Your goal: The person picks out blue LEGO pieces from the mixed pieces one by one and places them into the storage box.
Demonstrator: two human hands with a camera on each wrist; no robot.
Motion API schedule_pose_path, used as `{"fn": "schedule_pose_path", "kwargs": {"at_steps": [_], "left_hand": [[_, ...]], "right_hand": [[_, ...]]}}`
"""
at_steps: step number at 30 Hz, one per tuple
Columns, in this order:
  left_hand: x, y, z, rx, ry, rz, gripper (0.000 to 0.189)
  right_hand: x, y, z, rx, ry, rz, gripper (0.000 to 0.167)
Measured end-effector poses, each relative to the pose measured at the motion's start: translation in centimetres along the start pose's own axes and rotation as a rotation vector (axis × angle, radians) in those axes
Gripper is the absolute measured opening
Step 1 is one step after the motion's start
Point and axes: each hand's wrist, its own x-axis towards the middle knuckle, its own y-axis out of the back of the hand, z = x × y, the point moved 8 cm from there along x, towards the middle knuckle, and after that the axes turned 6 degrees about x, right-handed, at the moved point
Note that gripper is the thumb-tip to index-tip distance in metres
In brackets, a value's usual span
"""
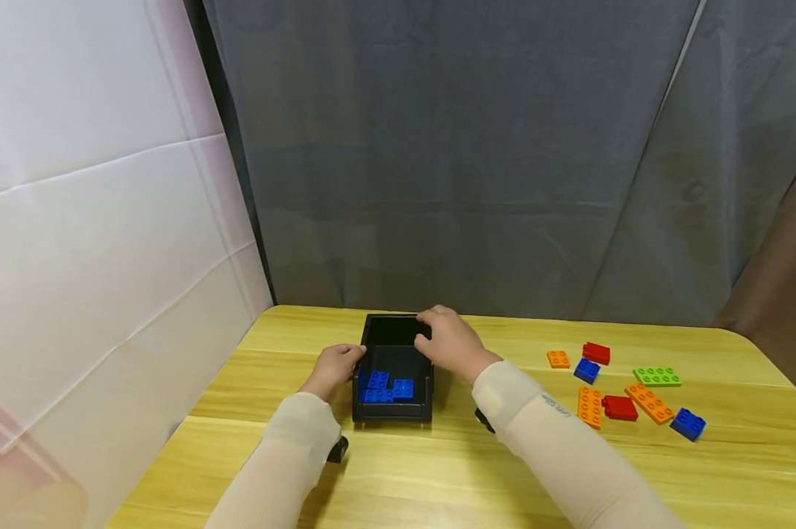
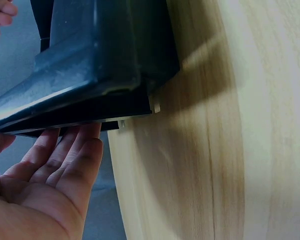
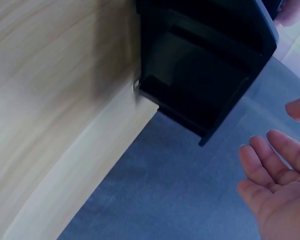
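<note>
A black plastic bin [image 1: 393, 413] stands on the wooden table with several blue toy bricks [image 1: 403, 389] lying in its near end. My left hand [image 1: 334, 367] grips the bin's left side wall, thumb at the rim and fingers against the outside; the left wrist view shows this hand [image 2: 55, 185] from below. Over the bin's right rim hovers my right hand [image 1: 453, 342], its fingers loosely bent. In the right wrist view the right hand [image 3: 282, 180] is apart from the bin [image 3: 205, 65], with nothing between thumb and fingers.
To the right lie loose bricks: small orange [image 1: 558, 359], red [image 1: 596, 353], blue [image 1: 586, 371], green [image 1: 658, 377], long orange [image 1: 589, 408], another long orange [image 1: 649, 402], another red [image 1: 619, 408], another blue [image 1: 688, 424]. A grey curtain [image 1: 437, 162] hangs behind the table [image 1: 411, 477].
</note>
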Motion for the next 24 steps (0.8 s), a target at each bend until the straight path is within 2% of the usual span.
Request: {"fn": "schedule_pose_path", "kwargs": {"at_steps": [11,24], "left_hand": [[-0.1,0.1,-0.1,0.008,-0.010,0.000,0.039],[0.0,0.1,-0.1,0.013,-0.016,-0.006,0.038]], "right_hand": [[-1.2,1.5,1.3,-0.073,0.025,0.008,0.044],[-2.7,3.5,2.5,-0.085,0.055,0.032,0.045]]}}
